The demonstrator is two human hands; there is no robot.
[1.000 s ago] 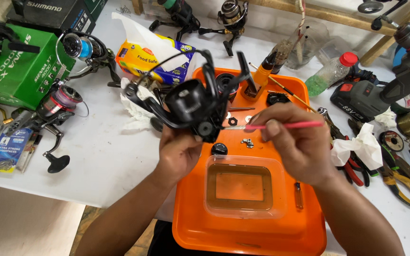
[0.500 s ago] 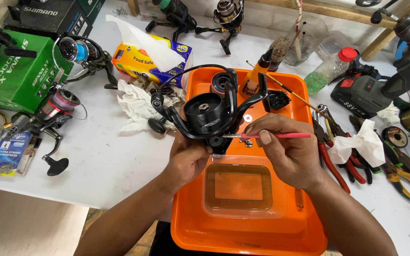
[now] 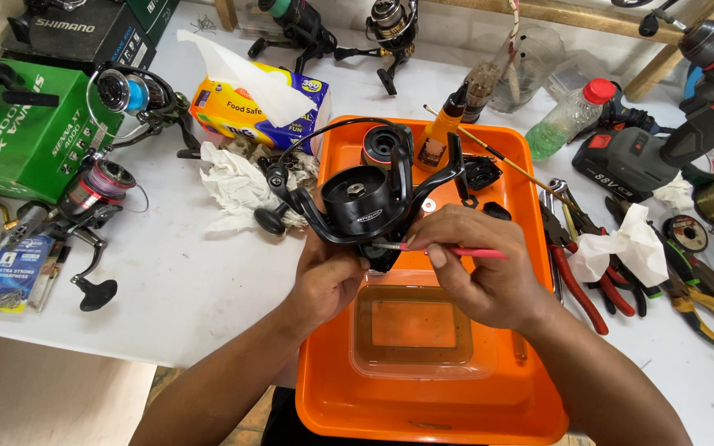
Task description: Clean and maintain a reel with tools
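We see a white table (image 3: 175,289) crowded with fishing gear, and near its front edge stands a big orange tray (image 3: 530,388). Inside the tray, toward the front, sits a clear shallow container (image 3: 420,330) with brownish liquid.

Over the middle of the tray our left hand (image 3: 328,281) is closed around the foot of a black spinning reel (image 3: 365,202) and holds it up in the air, its rotor facing us. Our right hand (image 3: 489,277) pinches a thin pink brush (image 3: 456,250) between thumb and fingers, and the brush tip touches the underside of the reel body. The reel's spool (image 3: 382,147) and some small black parts (image 3: 481,173) lie at the back of the tray, beside an orange oil bottle (image 3: 438,142).

On the left part of the table are a green box (image 3: 26,132), a second reel (image 3: 92,206) and crumpled tissue (image 3: 237,186). At the right edge lie red pliers (image 3: 572,272).

We think some things may go wrong. The reel hangs on one hand only, so a slip could drop it onto the liquid container and spill it. The loose small parts are close to the wrists; a careless movement may push them out of the tray. Too much pressure could also bend the brush tip.
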